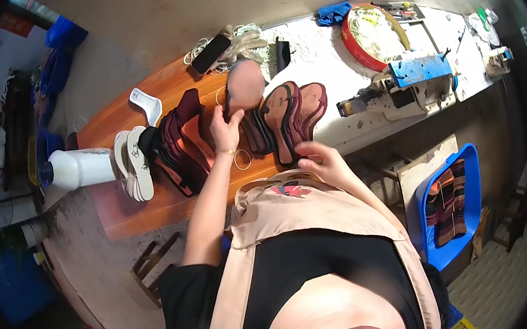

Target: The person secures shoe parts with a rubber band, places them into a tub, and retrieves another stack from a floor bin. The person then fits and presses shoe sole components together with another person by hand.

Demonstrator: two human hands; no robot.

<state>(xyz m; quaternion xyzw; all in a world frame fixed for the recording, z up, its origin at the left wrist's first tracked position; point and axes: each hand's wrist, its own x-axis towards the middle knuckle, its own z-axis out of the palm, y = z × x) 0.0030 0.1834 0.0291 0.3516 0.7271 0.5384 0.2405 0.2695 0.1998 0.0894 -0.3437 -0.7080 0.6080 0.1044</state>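
My left hand (227,128) grips a tan shoe sole (245,83) with a dark strap and holds it tilted above the wooden board (127,211). My right hand (322,159) pinches the near end of a dark maroon sole (281,121) that lies on the bench, next to a red-brown sole (312,103). A fanned stack of maroon and orange soles (181,144) lies just left of my left hand. A yellow rubber band (242,159) lies on the board below my left wrist.
A stack of white soles (135,164) and a white bottle (81,167) lie at the left. A black phone (210,53) and cords are behind. A red round tray (370,34) and a blue tool (423,67) sit at the right; a blue crate (470,175) stands below.
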